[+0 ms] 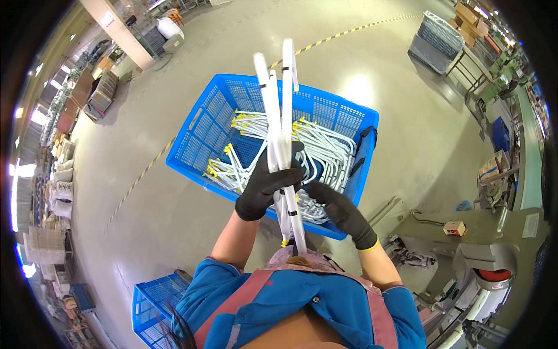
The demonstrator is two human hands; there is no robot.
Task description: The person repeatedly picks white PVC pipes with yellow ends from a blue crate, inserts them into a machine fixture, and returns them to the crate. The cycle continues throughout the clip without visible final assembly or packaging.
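Observation:
My left hand (263, 189), in a black glove, is wrapped round a bundle of white tubes (286, 104) with black bands. The bundle stands nearly upright in front of me, its lower end close to my apron and a yellow tip showing there. To the right of the bundle is my right hand (343, 214), also gloved in black, its fingers stretched toward the tubes and slightly blurred. I see nothing held in it. Beneath both hands is a blue plastic crate (195, 152) with many bent white tubes (332, 142), several with yellow end pieces (228, 149).
A second blue crate (152, 291) stands on the floor at lower left. Machinery (465, 256) with a cable lies close on my right. Stacked grey crates (433, 43) stand at far right, a pillar (119, 29) at far left. Yellow-black tape (360, 28) marks the floor.

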